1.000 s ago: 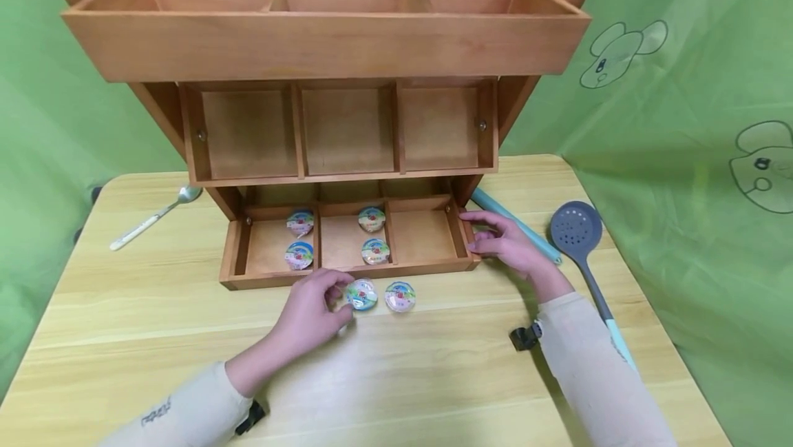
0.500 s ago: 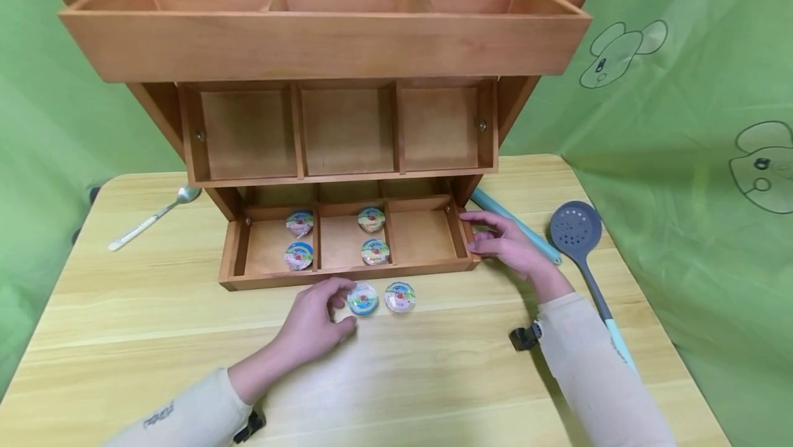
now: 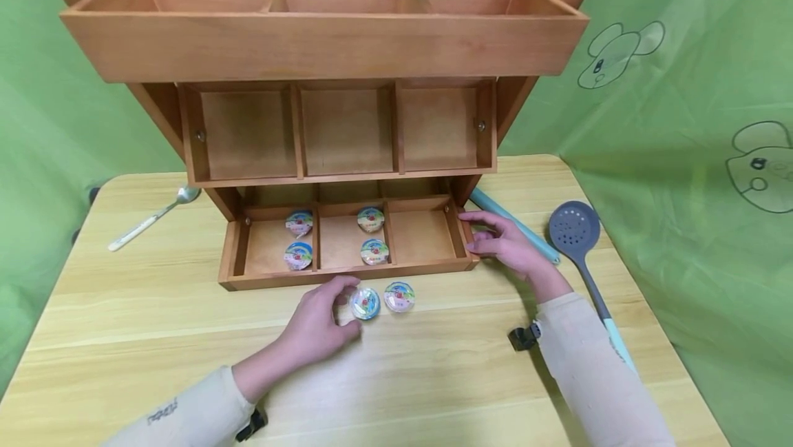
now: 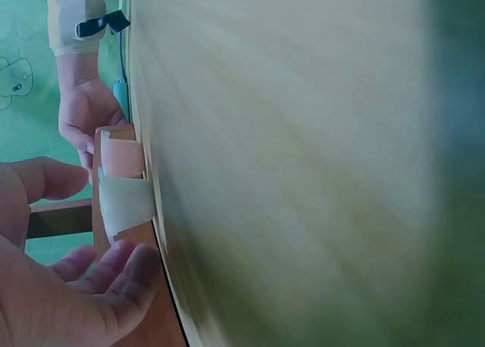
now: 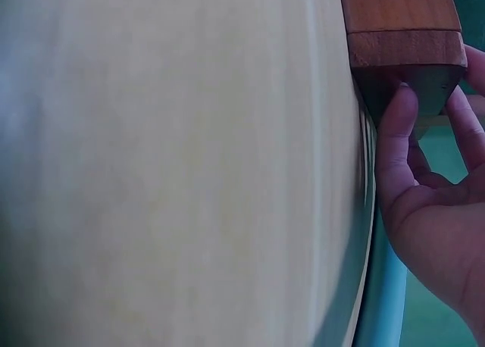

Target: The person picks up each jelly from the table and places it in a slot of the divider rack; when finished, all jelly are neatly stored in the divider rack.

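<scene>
So I've got the small round plastic cup with milky-green sides and a blue-patterned lid (image 3: pixel 365 304) standing on the light wood-grain table (image 3: pixel 434 392), just in front of the rack's bottom tray (image 3: pixel 421 267). My left hand (image 3: pixel 317 325) is curved beside it, thumb and fingers apart with a gap between; honestly can't tell from my feeds if any fingertip touches the cup. Right next to it sits a pink-sided round cup (image 3: pixel 399 297).

The tray is part of a three-tier brown wooden rack (image 3: pixel 322 47). Two more printed-lid cups (image 3: pixel 299 255) are in its left compartment, and another pair of cups (image 3: pixel 374 252) in the middle one. My right hand (image 3: pixel 508 244) grips the tray's right end, thumb and fingers bent against it.

Further out: a teal rod (image 3: pixel 498 209) behind that hand, a dark grey slotted ladle (image 3: pixel 575 229) to the right, and a metal spoon with a pale handle (image 3: pixel 153 218) over on the left.
</scene>
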Tool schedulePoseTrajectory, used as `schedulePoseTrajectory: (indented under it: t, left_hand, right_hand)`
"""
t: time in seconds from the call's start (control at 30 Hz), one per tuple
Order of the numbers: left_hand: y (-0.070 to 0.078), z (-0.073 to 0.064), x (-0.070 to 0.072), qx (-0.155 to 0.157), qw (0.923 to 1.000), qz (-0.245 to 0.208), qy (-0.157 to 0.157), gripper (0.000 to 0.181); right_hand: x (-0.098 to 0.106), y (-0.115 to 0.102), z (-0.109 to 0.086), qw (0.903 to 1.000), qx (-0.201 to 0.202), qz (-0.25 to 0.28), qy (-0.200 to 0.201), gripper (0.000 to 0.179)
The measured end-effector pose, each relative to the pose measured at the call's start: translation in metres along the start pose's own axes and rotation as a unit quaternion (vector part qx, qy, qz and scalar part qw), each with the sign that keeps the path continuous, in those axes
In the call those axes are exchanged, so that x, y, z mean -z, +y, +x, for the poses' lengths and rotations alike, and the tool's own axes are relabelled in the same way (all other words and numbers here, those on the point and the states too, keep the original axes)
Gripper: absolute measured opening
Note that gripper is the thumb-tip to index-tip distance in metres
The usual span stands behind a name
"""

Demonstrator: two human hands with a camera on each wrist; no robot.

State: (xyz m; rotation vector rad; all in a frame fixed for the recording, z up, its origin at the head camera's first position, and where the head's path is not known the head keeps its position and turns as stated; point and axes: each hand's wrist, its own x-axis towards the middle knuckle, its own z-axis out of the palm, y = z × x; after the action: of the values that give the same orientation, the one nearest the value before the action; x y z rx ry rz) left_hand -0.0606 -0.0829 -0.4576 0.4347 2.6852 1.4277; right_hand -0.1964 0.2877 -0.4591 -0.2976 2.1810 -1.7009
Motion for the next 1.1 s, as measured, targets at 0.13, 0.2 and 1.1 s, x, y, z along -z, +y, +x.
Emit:
schedulePoseTrajectory:
  t: [0.13, 0.2, 1.1]
  left_hand:
    - [0.002, -0.003, 0.001, 0.009, 0.9998, 0.016, -0.012, 0.063]
    - [0.003, -0.005, 0.002, 0.012, 0.9992, 0.027, -0.026, 0.063]
    - [-0.003, 0.017, -0.002, -0.054, 0.9948, -0.039, -0.077, 0.044]
  right_hand:
    - [0.0, 0.0, 0.0, 1.0, 0.0, -0.004, 0.001, 0.058]
    - [0.001, -0.001, 0.0, 1.0, -0.001, -0.005, 0.003, 0.058]
    - [-0.002, 0.0, 0.0, 1.0, -0.006, 0.001, 0.005, 0.057]
